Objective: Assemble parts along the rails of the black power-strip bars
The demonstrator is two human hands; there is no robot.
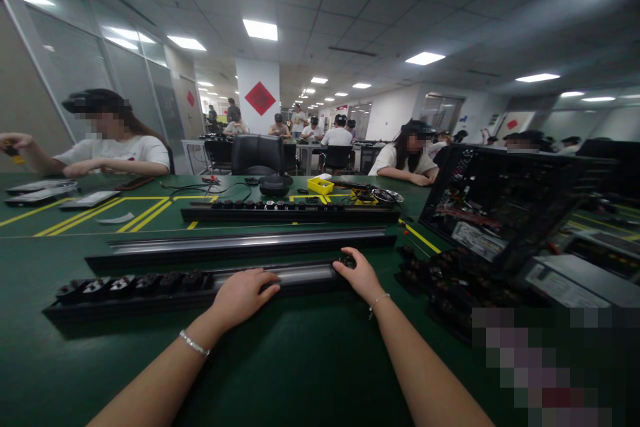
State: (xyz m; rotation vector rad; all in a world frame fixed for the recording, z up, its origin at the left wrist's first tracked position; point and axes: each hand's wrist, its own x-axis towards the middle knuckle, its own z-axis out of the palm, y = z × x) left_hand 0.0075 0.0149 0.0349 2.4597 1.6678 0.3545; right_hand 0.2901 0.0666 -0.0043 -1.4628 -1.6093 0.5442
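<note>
A long black metal channel (300,277) lies across the bench before me, with several black socket-like modules (135,283) seated in its left part. Its right part shows a bare grey inner floor. My left hand (243,297) lies over the channel's middle, fingers across it and thumb along the near side, gripping it. At the channel's right end, my right hand (361,273) has thumb and forefinger curled around a small dark module (346,260), partly hidden by the fingers. Behind is a second channel (250,240) without modules, and farther back a third channel (300,215) carrying a row of them.
A pile of loose black modules (450,280) sits right of my right hand, beside an opened computer case (500,207). A yellow tray (320,185), cables and a black pouch (276,185) lie farther back. Co-workers sit across the green bench (280,360).
</note>
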